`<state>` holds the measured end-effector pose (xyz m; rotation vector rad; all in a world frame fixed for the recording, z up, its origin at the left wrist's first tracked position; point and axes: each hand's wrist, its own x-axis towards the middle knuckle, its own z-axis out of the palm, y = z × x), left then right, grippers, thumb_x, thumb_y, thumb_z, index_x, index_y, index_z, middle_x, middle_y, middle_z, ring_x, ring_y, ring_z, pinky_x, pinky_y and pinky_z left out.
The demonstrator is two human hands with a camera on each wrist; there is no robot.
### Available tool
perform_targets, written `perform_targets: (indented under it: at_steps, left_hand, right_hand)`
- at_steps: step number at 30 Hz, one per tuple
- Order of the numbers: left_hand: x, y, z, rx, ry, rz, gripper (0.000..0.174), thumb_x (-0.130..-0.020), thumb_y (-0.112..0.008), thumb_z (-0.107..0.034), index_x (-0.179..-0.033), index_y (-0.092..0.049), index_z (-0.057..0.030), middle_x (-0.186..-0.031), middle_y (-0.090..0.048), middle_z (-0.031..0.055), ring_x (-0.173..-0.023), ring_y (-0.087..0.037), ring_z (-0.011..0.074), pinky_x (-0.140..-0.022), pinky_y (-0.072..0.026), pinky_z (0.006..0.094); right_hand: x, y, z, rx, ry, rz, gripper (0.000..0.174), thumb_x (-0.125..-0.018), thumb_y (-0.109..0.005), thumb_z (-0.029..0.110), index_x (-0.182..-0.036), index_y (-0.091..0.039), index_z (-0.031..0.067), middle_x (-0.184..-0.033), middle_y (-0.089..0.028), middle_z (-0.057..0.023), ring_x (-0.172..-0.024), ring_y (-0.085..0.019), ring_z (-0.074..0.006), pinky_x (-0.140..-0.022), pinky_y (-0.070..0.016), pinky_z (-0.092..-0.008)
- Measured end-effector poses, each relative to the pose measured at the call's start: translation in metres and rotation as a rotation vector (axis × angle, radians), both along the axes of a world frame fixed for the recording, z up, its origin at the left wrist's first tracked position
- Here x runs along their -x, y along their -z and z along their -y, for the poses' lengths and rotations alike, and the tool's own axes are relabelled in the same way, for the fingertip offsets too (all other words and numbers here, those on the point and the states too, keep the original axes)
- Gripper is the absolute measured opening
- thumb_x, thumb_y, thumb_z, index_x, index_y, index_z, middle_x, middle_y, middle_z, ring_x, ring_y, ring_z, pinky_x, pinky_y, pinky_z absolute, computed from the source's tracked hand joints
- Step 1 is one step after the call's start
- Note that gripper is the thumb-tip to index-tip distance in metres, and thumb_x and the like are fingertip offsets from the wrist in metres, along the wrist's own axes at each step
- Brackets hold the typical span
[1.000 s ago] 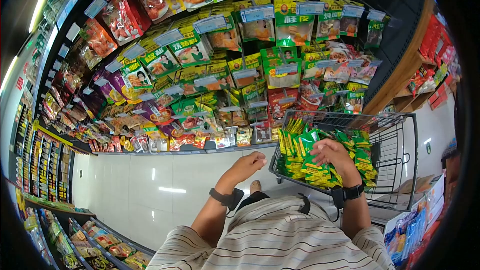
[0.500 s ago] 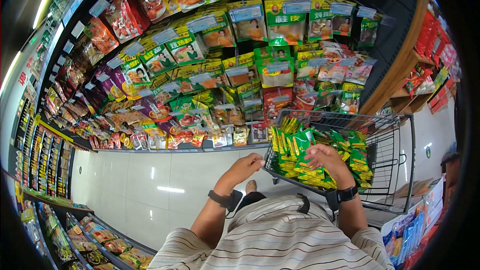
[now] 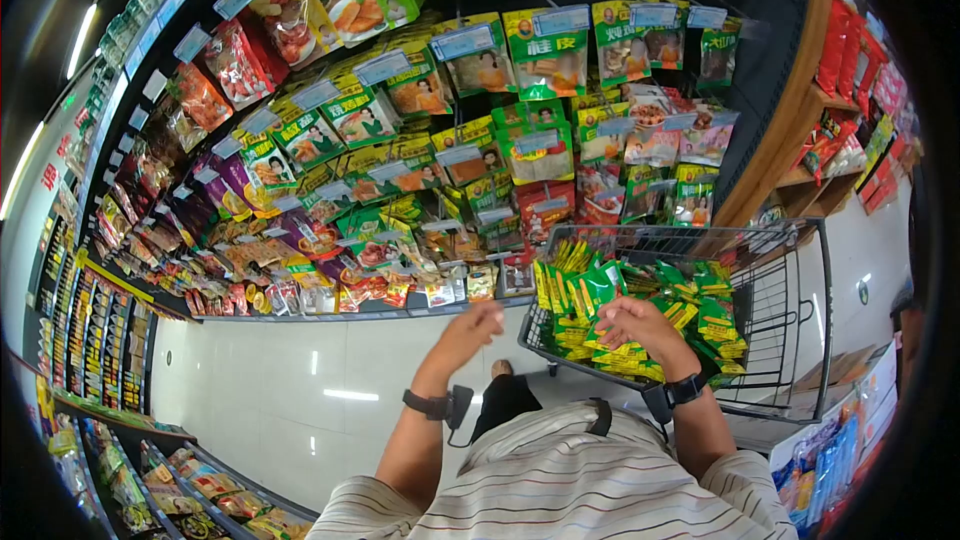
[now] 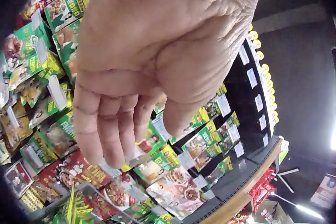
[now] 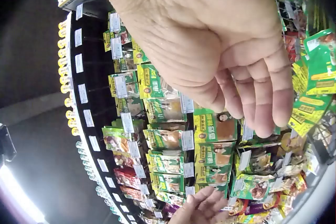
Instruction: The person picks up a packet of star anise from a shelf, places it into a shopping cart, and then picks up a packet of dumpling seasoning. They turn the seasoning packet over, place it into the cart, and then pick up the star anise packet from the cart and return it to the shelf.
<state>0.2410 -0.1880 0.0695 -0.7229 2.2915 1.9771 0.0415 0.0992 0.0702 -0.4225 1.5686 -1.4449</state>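
Shelving [image 3: 768, 125] is cropped at the frame edge; open right hand [image 3: 642, 330] partly hides packets [image 3: 716, 320]; open left hand [image 3: 462, 342] has shifted away from cart [image 3: 829, 310].

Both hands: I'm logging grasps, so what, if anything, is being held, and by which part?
Nothing is held: the left hand and right hand are both empty.
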Motion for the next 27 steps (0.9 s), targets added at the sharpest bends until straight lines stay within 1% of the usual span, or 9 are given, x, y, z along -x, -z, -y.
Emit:
perform_targets:
  at_steps: [2, 4, 6, 8, 13, 16, 19, 25, 27]
  left_hand:
    - [0.014, -0.026, 0.018, -0.003, -0.1, -0.073, 0.044, -0.097, -0.06, -0.036, -0.125, -0.057, -0.0029, -0.106, -0.065, 0.0057, -0.095, -0.064, 0.0151, -0.08, -0.0515, 0.0294]
    - [0.032, -0.041, 0.049, 0.074, -0.15, -0.171, 0.045, -0.097, -0.06, -0.036, -0.128, -0.056, -0.003, -0.107, -0.065, 0.0071, -0.097, -0.063, 0.015, -0.08, -0.0523, 0.0303]
    - [0.052, -0.063, 0.079, 0.182, -0.167, -0.236, 0.052, -0.097, -0.059, -0.036, -0.134, -0.05, -0.0007, -0.12, -0.062, 0.0117, -0.106, -0.063, 0.0197, -0.086, -0.0524, 0.0327]
    - [0.077, -0.089, 0.101, 0.228, -0.252, -0.305, 0.056, -0.097, -0.059, -0.037, -0.137, -0.047, -0.0006, -0.125, -0.059, 0.0128, -0.11, -0.062, 0.0207, -0.089, -0.0517, 0.0342]
    - [0.139, -0.118, 0.171, 0.194, -0.286, -0.443, 0.068, -0.097, -0.057, -0.038, -0.149, -0.033, -0.0007, -0.143, -0.046, 0.0176, -0.127, -0.051, 0.0271, -0.097, -0.0489, 0.0395]
    - [0.162, -0.136, 0.189, 0.214, -0.29, -0.367, 0.072, -0.099, -0.052, -0.037, -0.154, -0.02, -0.0032, -0.154, -0.029, 0.022, -0.139, -0.037, 0.0355, -0.11, -0.0424, 0.0478]
    - [0.184, -0.138, 0.21, 0.157, -0.269, -0.342, 0.076, -0.1, -0.052, -0.035, -0.156, -0.01, -0.0048, -0.159, -0.015, 0.0226, -0.143, -0.029, 0.0393, -0.114, -0.0384, 0.0513]
    - [0.2, -0.131, 0.227, -0.048, -0.348, -0.349, 0.071, -0.102, -0.048, -0.021, -0.156, -0.005, -0.0069, -0.158, -0.013, 0.0245, -0.142, -0.029, 0.0407, -0.11, -0.0441, 0.051]
    - [0.204, -0.126, 0.234, -0.088, -0.355, -0.363, 0.071, -0.102, -0.048, -0.02, -0.156, -0.004, -0.0069, -0.156, -0.018, 0.0248, -0.141, -0.031, 0.0415, -0.108, -0.0463, 0.051]
  right_hand:
    - [0.001, 0.001, 0.001, 0.0, 0.002, 0.003, 0.034, -0.098, -0.055, 0.024, -0.118, -0.057, -0.0029, -0.105, -0.068, -0.0176, -0.081, -0.07, -0.0218, -0.071, -0.058, -0.0334]
    - [0.003, -0.001, 0.005, 0.016, 0.015, 0.007, 0.033, -0.098, -0.055, 0.025, -0.117, -0.057, -0.002, -0.105, -0.068, -0.0175, -0.08, -0.07, -0.0219, -0.071, -0.0581, -0.0337]
    - [0.003, -0.003, 0.008, 0.02, 0.058, -0.017, 0.03, -0.099, -0.054, 0.026, -0.113, -0.059, -0.0005, -0.101, -0.068, -0.0146, -0.08, -0.07, -0.021, -0.068, -0.0577, -0.0327]
    - [0.003, -0.009, 0.012, 0.022, 0.093, -0.032, 0.029, -0.099, -0.054, 0.026, -0.11, -0.06, 0.0004, -0.099, -0.068, -0.0129, -0.08, -0.069, -0.0204, -0.067, -0.0575, -0.0325]
    - [0.007, -0.024, 0.023, 0.023, 0.156, -0.045, 0.027, -0.099, -0.054, 0.024, -0.109, -0.061, 0.0004, -0.099, -0.068, -0.0122, -0.08, -0.069, -0.0196, -0.066, -0.0574, -0.0336]
    - [0.01, -0.025, 0.029, 0.05, 0.184, -0.072, 0.027, -0.098, -0.054, 0.024, -0.11, -0.061, 0.0001, -0.099, -0.068, -0.012, -0.08, -0.068, -0.0194, -0.067, -0.0572, -0.0339]
    - [0.01, -0.025, 0.035, 0.06, 0.203, -0.064, 0.028, -0.098, -0.054, 0.023, -0.111, -0.06, -0.0003, -0.099, -0.068, -0.0119, -0.08, -0.068, -0.0193, -0.068, -0.0568, -0.0339]
    - [0.008, -0.031, 0.037, 0.031, 0.219, -0.069, 0.029, -0.099, -0.053, 0.024, -0.112, -0.06, -0.0005, -0.1, -0.068, -0.0115, -0.082, -0.068, -0.0192, -0.068, -0.0561, -0.0333]
    - [0.007, -0.033, 0.034, 0.021, 0.232, -0.076, 0.029, -0.099, -0.053, 0.024, -0.112, -0.06, -0.0006, -0.1, -0.068, -0.0117, -0.082, -0.068, -0.0195, -0.068, -0.056, -0.0333]
